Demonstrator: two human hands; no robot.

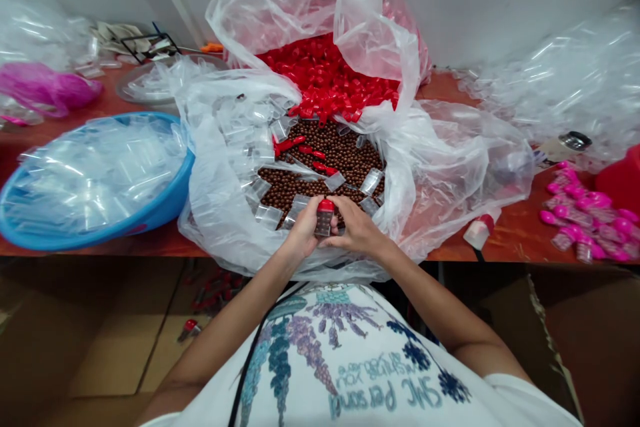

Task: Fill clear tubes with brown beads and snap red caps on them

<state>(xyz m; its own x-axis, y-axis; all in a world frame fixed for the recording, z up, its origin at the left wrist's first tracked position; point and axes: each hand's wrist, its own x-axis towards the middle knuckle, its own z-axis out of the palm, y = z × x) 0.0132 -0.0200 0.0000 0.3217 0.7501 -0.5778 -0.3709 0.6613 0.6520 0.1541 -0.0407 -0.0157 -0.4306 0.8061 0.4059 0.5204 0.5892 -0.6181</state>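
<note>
Between my two hands is a small clear plastic container with a red cap (325,219), brown balls visible inside it. My left hand (303,229) grips it from the left side, fingers closed. From the right, my right hand (358,229) has its fingers and thumb on the same container. Just beyond them, a mass of brown balls (345,145) fills an open plastic bag (210,193). Clear empty containers (371,181) and red caps (289,145) lie on the balls.
Behind stands a bag of red caps (325,73). A blue basin (187,173) with clear containers is at left. Pink-capped containers (590,213) lie at right, near a flask lid (575,141). Below the table edge, a cardboard box (120,347) holds red-capped containers.
</note>
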